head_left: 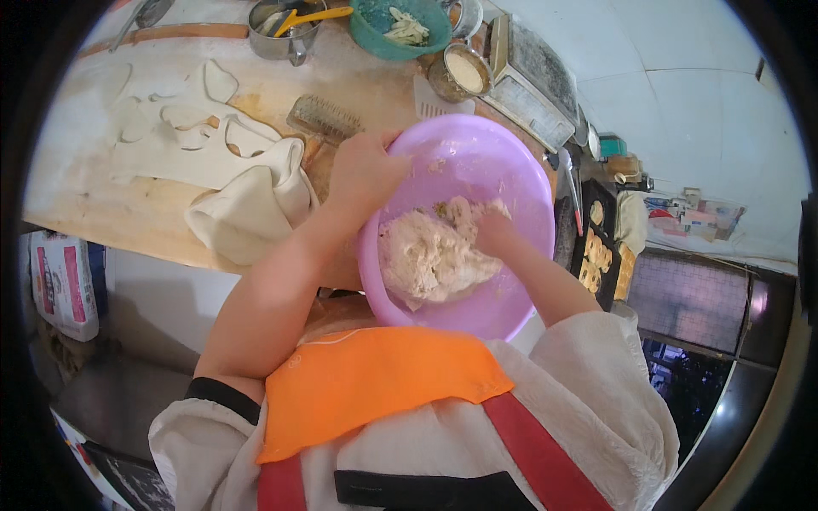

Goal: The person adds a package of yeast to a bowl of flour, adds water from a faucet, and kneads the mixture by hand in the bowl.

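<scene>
A large purple plastic bowl (537, 204) stands tilted in front of me at the counter's edge. Inside lies a sticky, pale lump of dough (430, 260), with smears of it along the wall. My left hand (368, 170) grips the bowl's left rim, fingers curled over it. Down in the bowl, my right hand (496, 234) is closed on the dough's right side; its fingers are mostly hidden in it. Left of the bowl, a rolled dough sheet with cut-out holes (256, 204) lies partly folded on the wooden counter (128, 200).
Behind the bowl are a spiked dough roller (326, 117), a slotted white turner (439, 100), a bowl of pale grains (464, 72), a green bowl (362, 30) and a metal pot (285, 44). A scale (532, 81) stands farther right, beyond it a dark tray (609, 281) of baked pieces.
</scene>
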`<state>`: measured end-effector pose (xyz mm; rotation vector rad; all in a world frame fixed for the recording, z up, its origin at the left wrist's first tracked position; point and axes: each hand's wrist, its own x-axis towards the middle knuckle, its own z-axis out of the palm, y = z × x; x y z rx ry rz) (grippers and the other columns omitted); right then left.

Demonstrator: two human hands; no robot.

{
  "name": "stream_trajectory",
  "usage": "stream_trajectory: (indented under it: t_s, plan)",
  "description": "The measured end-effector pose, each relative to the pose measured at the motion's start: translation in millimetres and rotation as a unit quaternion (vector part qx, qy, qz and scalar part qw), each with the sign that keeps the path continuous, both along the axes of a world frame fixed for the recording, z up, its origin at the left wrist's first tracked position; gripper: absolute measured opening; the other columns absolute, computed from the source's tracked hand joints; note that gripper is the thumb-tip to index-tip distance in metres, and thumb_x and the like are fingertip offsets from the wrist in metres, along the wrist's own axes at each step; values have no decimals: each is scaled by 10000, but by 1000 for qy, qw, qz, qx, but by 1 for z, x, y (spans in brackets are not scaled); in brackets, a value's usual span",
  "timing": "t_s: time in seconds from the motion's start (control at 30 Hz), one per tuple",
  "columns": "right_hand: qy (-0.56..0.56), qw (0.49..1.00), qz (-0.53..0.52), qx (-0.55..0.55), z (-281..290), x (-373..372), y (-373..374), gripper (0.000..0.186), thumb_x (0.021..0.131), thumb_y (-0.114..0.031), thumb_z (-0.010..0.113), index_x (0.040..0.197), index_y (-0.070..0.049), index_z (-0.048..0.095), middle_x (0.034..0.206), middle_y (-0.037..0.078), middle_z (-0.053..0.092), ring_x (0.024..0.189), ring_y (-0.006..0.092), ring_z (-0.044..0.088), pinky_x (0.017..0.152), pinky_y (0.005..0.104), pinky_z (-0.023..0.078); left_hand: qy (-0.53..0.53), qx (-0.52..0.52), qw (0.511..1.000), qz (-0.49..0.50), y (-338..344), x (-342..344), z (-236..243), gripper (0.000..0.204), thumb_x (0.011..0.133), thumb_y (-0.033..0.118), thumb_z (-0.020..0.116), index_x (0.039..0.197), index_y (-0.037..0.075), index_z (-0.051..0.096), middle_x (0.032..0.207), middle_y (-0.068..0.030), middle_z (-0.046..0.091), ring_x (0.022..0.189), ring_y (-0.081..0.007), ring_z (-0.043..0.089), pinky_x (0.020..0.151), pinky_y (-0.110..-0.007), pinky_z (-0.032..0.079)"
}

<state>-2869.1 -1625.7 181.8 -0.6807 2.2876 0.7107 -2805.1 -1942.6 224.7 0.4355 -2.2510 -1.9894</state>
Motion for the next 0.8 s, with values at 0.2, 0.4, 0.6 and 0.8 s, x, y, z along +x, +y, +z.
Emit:
stream_trajectory:
  t_s: [0.2, 0.4, 0.6, 0.8]
  plan:
    - [-219, 796, -514, -234, 68, 68, 7, 607, 851, -328, 673, 1364, -62, 485, 1240, 157, 613, 1183, 257, 558, 956, 403, 466, -8, 41, 999, 5, -3, 0, 8, 389, 721, 272, 640, 1041, 64, 716, 806, -200, 688, 760, -299, 695, 728, -355, 529]
    - [-141, 952, -121, -242, 53, 146, -54, 409, 709, -266, 764, 1013, -15, 659, 977, 198, 667, 953, 327, 652, 809, 423, 516, -6, 68, 998, -3, 2, 0, -3, 390, 723, 215, 660, 1058, 19, 699, 831, -186, 701, 738, -228, 693, 710, -325, 522]
    - [-65, 978, -9, -199, 1, 69, -101, 239, 645, -187, 751, 786, -14, 664, 810, 189, 670, 793, 363, 661, 700, 446, 531, 5, 82, 996, -34, 4, -5, -6, 379, 730, 189, 636, 1054, 1, 695, 798, -143, 706, 716, -170, 674, 702, -301, 515]
    - [-268, 939, 62, -205, 18, 18, -93, 693, 729, -375, 776, 1298, -59, 540, 1254, 225, 551, 1143, 308, 550, 911, 408, 488, -1, 1, 998, -66, -8, -5, 1, 381, 731, 213, 604, 1041, 13, 699, 763, -144, 699, 699, -193, 673, 699, -317, 512]
